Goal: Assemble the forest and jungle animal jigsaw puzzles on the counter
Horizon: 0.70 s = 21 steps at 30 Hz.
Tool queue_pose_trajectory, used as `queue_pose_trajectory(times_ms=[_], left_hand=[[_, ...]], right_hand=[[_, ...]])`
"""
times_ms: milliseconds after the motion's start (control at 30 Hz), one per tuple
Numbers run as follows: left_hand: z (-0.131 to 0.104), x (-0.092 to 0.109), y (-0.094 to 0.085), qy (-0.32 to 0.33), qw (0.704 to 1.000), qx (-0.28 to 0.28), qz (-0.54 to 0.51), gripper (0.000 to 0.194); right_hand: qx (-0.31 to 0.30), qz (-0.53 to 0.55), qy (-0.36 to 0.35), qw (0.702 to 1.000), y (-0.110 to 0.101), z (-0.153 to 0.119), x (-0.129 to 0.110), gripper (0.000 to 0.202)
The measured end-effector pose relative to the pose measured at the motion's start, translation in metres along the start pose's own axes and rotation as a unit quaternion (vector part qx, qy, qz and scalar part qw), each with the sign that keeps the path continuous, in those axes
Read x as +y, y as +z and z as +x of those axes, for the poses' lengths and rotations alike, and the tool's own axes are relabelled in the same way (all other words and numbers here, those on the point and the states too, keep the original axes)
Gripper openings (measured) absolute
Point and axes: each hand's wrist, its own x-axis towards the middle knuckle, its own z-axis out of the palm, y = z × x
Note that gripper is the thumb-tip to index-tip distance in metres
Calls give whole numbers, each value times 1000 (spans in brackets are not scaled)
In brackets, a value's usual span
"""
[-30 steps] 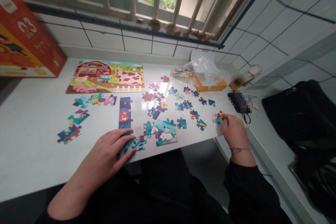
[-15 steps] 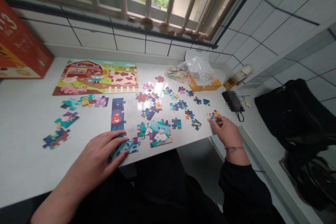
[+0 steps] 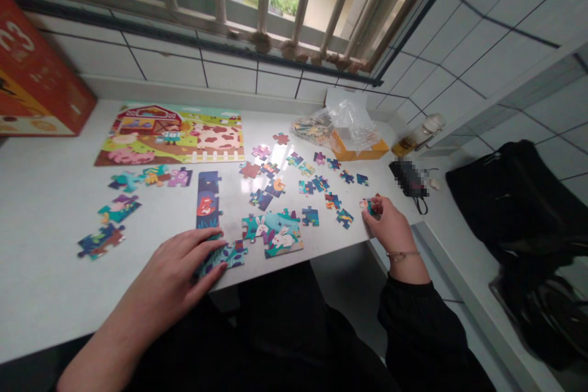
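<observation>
My left hand [image 3: 179, 266] lies over the lower part of a joined puzzle strip [image 3: 207, 199] with a red fox on dark blue. Its thumb and fingers are apart, resting across the leafy teal corner pieces [image 3: 233, 254]. A joined rabbit section [image 3: 278, 233] lies just right of that corner, separated by a narrow gap. At the table's right front edge, my right hand [image 3: 390, 226] has its thumb and fingers closed on a small colourful puzzle piece [image 3: 366, 204], partly hidden by the fingers. Several loose puzzle pieces [image 3: 320, 183] are scattered between the hands.
A finished farm puzzle [image 3: 172, 135] lies at the back left, beside an orange box [image 3: 41, 73]. Joined pieces [image 3: 120, 208] sit left of the strip. Toward the back right are a yellow box [image 3: 362, 150] with plastic bags, a bottle [image 3: 418, 135] and a black bag [image 3: 509, 190].
My right hand has shifted slightly left and its fingers have closed further over the piece, covering more of it. My left hand stays on the strip. The view has moved a little.
</observation>
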Motion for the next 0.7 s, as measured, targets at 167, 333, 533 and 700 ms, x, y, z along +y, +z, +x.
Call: queue_pose_trajectory(times_ms=[167,333,533,700], left_hand=[[1,0,-1,15,1000,7,5,36],[1,0,-1,17,1000,3,6,36],[0,0,-1,16,1000,2,8,37],[0,0,-1,10,1000,-9,11,37]], right_hand=[[-19,24,-14,999,-5,-2,4,40],[-16,39,-34,999,-5,-2,9,32],[37,64,-28,997,-4,0,12,65],[3,98,36,995,-8,1,15,58]])
